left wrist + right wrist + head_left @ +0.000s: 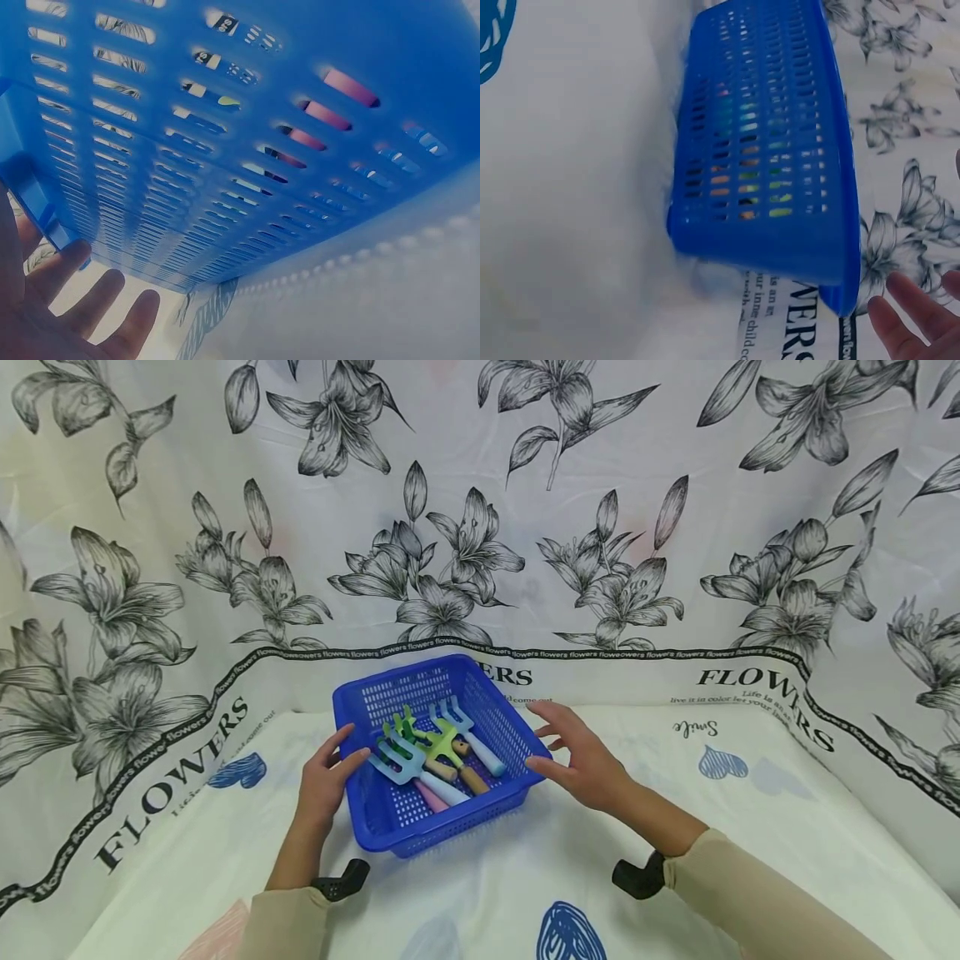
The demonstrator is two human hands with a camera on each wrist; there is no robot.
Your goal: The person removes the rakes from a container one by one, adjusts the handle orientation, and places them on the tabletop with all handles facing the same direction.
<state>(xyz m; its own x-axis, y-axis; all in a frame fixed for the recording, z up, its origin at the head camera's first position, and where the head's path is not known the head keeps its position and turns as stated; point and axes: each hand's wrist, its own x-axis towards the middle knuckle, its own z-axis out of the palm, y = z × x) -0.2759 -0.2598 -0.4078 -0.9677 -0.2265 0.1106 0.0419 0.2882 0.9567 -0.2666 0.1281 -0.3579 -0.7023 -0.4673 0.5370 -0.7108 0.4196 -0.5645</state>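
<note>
A blue plastic basket [442, 827] with slotted walls stands at an angle on the cloth. Inside it lie several small garden hand tools: a light-blue fork [400, 758], another light-blue fork [452, 717] with a blue handle, a yellow-green fork [442, 743] with a wooden handle, and darker green tool heads partly covered. My left hand [322, 785] is at the basket's left rim, thumb and forefinger tips over the edge, the other fingers loosely spread outside in the left wrist view. At the right corner my right hand [588, 764] has its thumb tip by the rim and its fingers spread apart.
White cloth [480, 902] with printed hearts covers the surface. Behind it hangs a flower-printed cloth [637, 468] with a black lettered band, close to the basket's far side. A black wrist mount [641, 875] sits at my right cuff, another [343, 881] at the left.
</note>
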